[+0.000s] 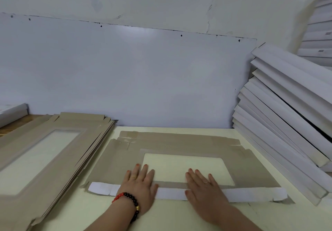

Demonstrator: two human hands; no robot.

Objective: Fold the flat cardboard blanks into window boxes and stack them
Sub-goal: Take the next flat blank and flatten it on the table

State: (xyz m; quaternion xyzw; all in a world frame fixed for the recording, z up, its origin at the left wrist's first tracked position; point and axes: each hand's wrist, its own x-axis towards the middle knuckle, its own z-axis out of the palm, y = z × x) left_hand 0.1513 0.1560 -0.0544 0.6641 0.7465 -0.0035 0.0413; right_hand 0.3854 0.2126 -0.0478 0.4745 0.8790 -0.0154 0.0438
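Note:
A flat grey-brown cardboard blank (116, 160) with a rectangular window cut-out lies on the pale table (161, 216) in front of me. Its near flap (251, 194) is folded over onto the blank, showing its white side. My left hand (139, 185), with a red and black bead bracelet at the wrist, lies flat on this flap left of centre. My right hand (204, 189) presses flat on the flap just right of it. Both palms are down with fingers spread, reaching onto the strip below the window.
A pile of flat window blanks (53, 151) lies to the left, overhanging the table. Several finished white boxes (287, 115) lean in a slanted stack at the right, with more (319, 33) higher up. A white wall panel (125, 72) stands behind. A white box (12, 112) sits far left.

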